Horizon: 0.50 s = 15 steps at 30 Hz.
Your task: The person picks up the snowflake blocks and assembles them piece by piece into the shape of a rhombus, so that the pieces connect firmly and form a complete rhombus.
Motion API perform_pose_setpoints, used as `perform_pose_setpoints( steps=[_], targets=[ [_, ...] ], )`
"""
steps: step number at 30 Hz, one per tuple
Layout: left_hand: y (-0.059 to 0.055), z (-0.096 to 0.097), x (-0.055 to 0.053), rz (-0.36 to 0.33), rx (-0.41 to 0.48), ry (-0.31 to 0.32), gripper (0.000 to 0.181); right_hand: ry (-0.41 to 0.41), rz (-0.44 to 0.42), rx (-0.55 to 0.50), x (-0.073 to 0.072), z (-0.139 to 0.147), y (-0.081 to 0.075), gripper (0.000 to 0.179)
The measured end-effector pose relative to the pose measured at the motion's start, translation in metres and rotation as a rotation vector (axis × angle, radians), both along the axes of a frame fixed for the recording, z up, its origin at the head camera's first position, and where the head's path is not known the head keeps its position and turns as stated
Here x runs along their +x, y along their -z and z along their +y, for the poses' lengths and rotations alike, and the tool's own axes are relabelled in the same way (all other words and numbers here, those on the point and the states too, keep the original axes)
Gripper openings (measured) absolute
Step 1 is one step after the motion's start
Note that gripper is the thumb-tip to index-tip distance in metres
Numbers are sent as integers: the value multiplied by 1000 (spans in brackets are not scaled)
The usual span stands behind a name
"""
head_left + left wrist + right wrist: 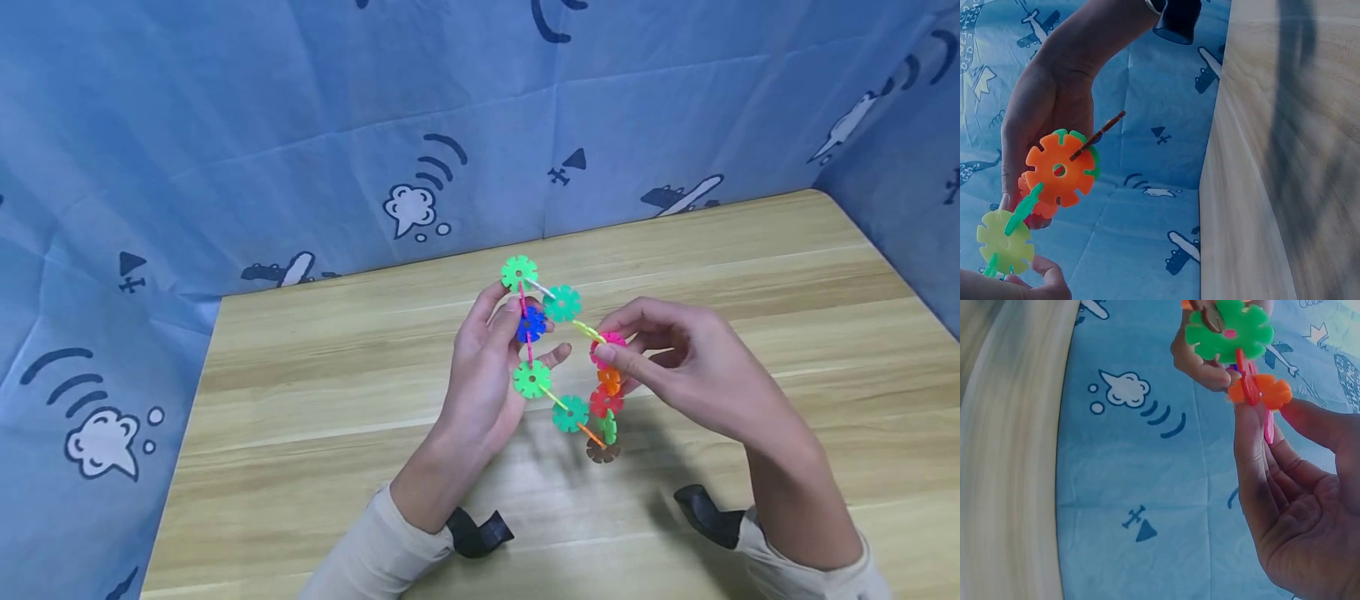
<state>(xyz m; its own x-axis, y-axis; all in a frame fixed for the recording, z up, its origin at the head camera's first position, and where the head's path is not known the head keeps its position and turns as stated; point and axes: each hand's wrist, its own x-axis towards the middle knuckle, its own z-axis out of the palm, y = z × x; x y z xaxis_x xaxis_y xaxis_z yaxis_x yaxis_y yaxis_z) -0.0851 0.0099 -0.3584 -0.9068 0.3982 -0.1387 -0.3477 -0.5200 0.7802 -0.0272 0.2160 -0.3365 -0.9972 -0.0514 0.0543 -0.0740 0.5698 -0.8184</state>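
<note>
A loop of linked, notched plastic snowflake discs is held above the table between both hands. My left hand [480,375] grips its left side, with the thumb near a blue disc [532,325] and a pink one seen edge-on. A green disc [519,273] tops the loop. On the right side, my right hand [697,358] pinches the chain by a pink disc [611,343] and an orange disc [1277,392]. Below the fingers hang a red disc [606,402] and a brown disc [603,451]. In the left wrist view, orange discs [1072,184] partly cover one hand.
The wooden table [300,433] lies under both hands. A blue printed cloth [300,108] stands behind it and at both sides. Black straps [480,533] are at the wrists, by the pale sleeves [382,542].
</note>
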Motion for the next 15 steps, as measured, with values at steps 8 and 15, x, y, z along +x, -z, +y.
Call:
perform_pose_setpoints(
  steps=[8,15],
  targets=[
    [0,2,1,15,22,2,35,7,-9,-12,-2,5,1,21],
    [2,3,2,65,-17,12,34,18,-10,-7,-3,4,2,21]
  ],
)
